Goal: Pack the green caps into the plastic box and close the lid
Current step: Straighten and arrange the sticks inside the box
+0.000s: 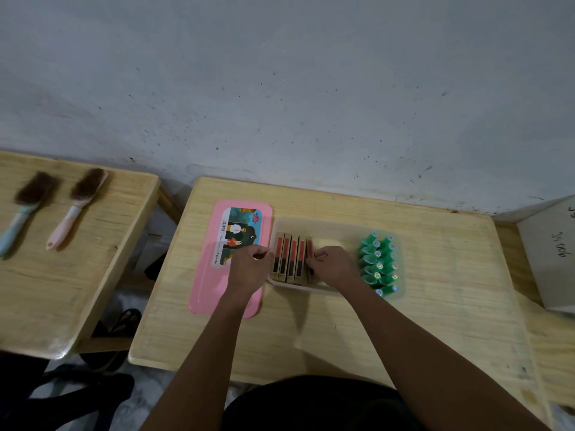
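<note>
A translucent plastic box sits open on the wooden table. Several green caps lie in two rows at its right end. Several slim gold-and-red boxes stand side by side at its left end. My right hand is inside the box, fingers pinching the rightmost gold-and-red box. My left hand rests at the box's left rim, fingers curled against the leftmost one; whether it grips it is unclear. The pink lid with a picture label lies flat to the left of the box, partly under my left hand.
A second wooden table on the left carries two brushes. A grey cardboard sheet with handwriting leans at the right edge. The wall stands directly behind the table. Dark sandals lie on the floor between the tables.
</note>
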